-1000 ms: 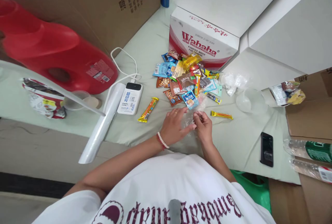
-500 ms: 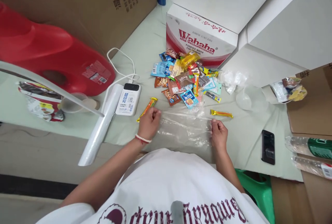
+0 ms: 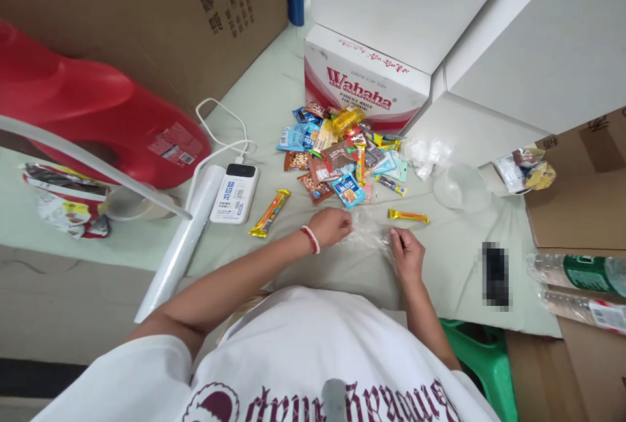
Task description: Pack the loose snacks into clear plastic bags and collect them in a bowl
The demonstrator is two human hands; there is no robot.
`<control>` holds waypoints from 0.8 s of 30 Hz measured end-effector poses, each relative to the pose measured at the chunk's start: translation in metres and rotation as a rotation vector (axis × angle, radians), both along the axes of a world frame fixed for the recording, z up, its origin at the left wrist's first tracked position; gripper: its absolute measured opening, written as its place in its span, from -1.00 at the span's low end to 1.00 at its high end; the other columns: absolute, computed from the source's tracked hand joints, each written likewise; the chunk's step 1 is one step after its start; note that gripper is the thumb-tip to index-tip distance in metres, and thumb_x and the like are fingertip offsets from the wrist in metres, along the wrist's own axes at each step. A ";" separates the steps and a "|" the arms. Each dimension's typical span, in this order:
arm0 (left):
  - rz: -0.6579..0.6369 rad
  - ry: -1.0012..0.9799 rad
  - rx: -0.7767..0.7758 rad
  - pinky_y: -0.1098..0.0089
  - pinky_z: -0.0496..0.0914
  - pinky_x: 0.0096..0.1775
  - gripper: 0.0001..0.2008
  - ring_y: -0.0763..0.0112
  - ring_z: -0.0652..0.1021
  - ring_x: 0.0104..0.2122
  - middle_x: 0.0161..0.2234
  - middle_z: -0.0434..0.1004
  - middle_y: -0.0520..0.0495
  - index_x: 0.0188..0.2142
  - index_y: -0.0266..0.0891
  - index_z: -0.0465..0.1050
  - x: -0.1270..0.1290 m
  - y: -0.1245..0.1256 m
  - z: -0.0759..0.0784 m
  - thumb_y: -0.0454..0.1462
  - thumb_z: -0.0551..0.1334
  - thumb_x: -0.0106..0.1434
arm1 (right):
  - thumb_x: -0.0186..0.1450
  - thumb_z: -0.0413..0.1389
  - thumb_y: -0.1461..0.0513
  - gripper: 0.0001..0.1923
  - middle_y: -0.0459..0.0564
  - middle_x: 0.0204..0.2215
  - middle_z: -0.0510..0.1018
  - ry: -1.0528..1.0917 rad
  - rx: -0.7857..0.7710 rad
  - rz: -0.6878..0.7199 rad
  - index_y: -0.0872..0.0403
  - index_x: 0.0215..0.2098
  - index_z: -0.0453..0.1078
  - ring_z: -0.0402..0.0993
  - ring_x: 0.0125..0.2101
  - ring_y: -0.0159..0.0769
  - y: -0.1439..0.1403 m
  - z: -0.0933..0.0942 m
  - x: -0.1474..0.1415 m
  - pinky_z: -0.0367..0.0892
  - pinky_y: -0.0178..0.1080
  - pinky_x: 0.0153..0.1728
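Between my hands is a clear plastic bag (image 3: 369,234), bunched and crumpled. My left hand (image 3: 332,225), with a white bead bracelet at the wrist, pinches its left side. My right hand (image 3: 407,255) is closed on its right side, thumb pressed to the fingers. Just beyond the bag lies a heap of wrapped snacks (image 3: 337,158) in brown, blue and yellow packets. One yellow snack bar (image 3: 270,213) lies apart to the left, and another yellow bar (image 3: 409,216) lies behind my right hand.
A Wahaha carton (image 3: 366,83) stands behind the heap. To the left are a white power bank (image 3: 235,194) with a cable, a plastic roll (image 3: 171,259) and a red jug (image 3: 98,109). A clear bowl (image 3: 457,186), pixelated dark object (image 3: 495,275) and bottles (image 3: 577,271) are at right.
My left hand has moved right, closer to my right hand. The plastic bag, stretched flat between them before, is now gathered and crumpled. The view has shifted slightly.
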State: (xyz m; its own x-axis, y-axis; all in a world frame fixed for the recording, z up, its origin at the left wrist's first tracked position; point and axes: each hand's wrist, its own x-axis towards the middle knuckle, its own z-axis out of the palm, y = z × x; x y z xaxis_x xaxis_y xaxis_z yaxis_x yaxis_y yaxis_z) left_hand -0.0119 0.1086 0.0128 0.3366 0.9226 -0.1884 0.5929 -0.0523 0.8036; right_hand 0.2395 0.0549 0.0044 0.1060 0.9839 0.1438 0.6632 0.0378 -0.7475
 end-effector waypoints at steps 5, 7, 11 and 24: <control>0.224 -0.525 -0.221 0.40 0.22 -0.40 -0.74 0.44 0.37 -0.51 -0.54 0.40 0.06 -0.45 -0.21 0.47 -0.029 -0.010 -0.013 -0.07 0.33 0.11 | 0.39 0.07 -0.11 -0.55 -0.08 -0.52 0.49 0.082 -0.036 -0.142 0.07 -0.30 0.54 0.37 -0.46 -0.27 -0.010 -0.013 0.016 0.31 -0.27 -0.38; 0.405 -0.692 -0.305 0.42 0.21 -0.43 -0.71 0.46 0.34 -0.52 -0.54 0.38 0.07 -0.45 -0.21 0.46 -0.042 -0.022 -0.012 -0.04 0.36 0.06 | 0.39 0.06 -0.13 -0.52 -0.11 -0.57 0.44 0.142 -0.080 -0.174 0.07 -0.29 0.53 0.32 -0.51 -0.29 -0.014 -0.019 0.018 0.28 -0.28 -0.44; 0.486 -0.685 -0.399 0.39 0.23 -0.45 -0.58 0.42 0.36 -0.51 -0.50 0.44 -0.01 -0.44 -0.22 0.49 -0.052 -0.040 -0.007 0.10 0.23 0.18 | 0.40 0.06 -0.12 -0.53 -0.13 -0.58 0.42 0.187 -0.108 -0.142 0.09 -0.28 0.54 0.29 -0.54 -0.32 -0.010 -0.024 0.012 0.29 -0.27 -0.43; 0.410 -0.565 -0.171 0.38 0.35 -0.35 -0.51 0.39 0.45 -0.43 -0.45 0.48 0.00 -0.34 -0.26 0.50 -0.047 -0.026 -0.002 0.15 0.18 0.27 | 0.44 0.12 0.00 -0.64 0.05 -0.20 0.57 -0.019 0.044 0.119 0.07 -0.04 0.56 0.39 -0.45 -0.34 0.014 0.000 0.044 0.42 -0.21 -0.33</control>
State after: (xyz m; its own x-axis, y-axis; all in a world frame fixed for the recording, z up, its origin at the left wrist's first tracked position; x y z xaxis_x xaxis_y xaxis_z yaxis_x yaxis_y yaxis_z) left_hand -0.0591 0.0830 0.0104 0.0582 0.9687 -0.2413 0.0289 0.2400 0.9703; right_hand 0.2839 0.0688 0.0046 -0.0138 0.9820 0.1883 0.6661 0.1495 -0.7307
